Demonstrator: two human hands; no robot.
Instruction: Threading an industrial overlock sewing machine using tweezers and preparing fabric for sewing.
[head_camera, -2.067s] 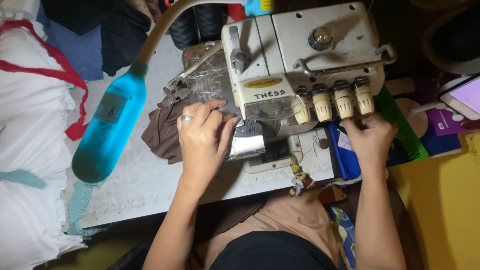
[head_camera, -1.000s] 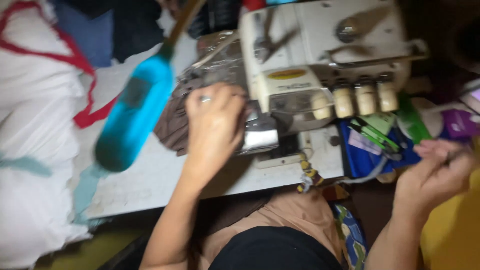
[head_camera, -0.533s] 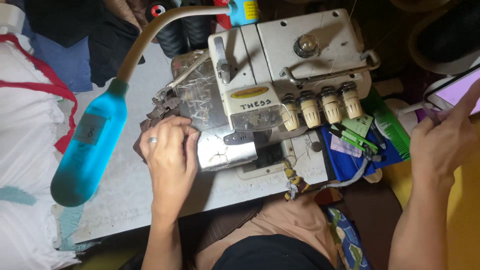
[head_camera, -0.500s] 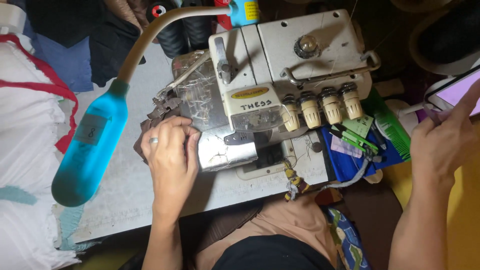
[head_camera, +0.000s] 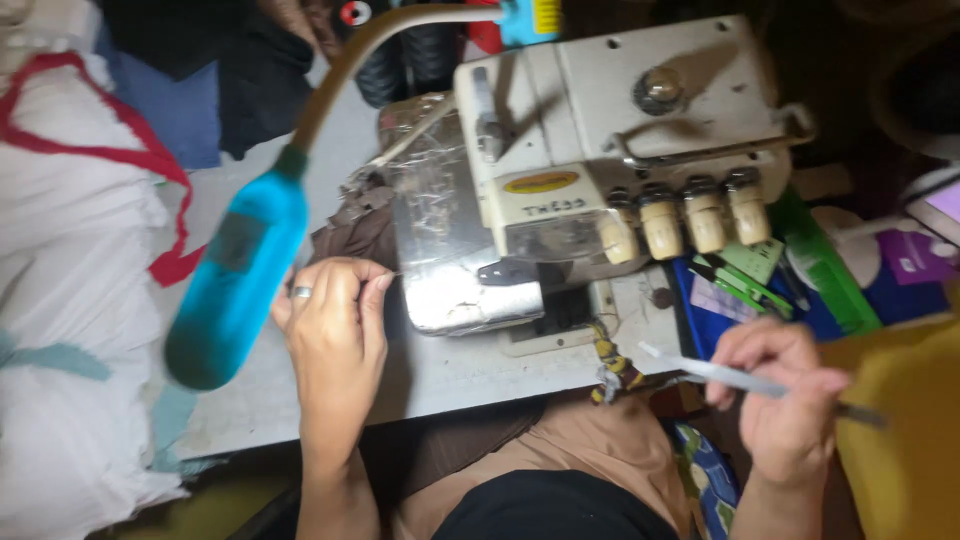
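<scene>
Grey counter (head_camera: 450, 370) under cream overlock sewing machine (head_camera: 610, 150): left hand (head_camera: 330, 330) pinches soft brown fabric (head_camera: 350, 235); right hand (head_camera: 785, 400) grips what looks like slim, stiff tweezers (head_camera: 720, 372) mid-shaft

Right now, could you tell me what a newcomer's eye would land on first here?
Probably the off-white sewing machine at the top centre of the grey table, with four cream knobs along its front. Next, the bright blue lamp at the left on its bent neck. The left hand rests by brown cloth, while the right hand holds a thin pale tool.
</scene>
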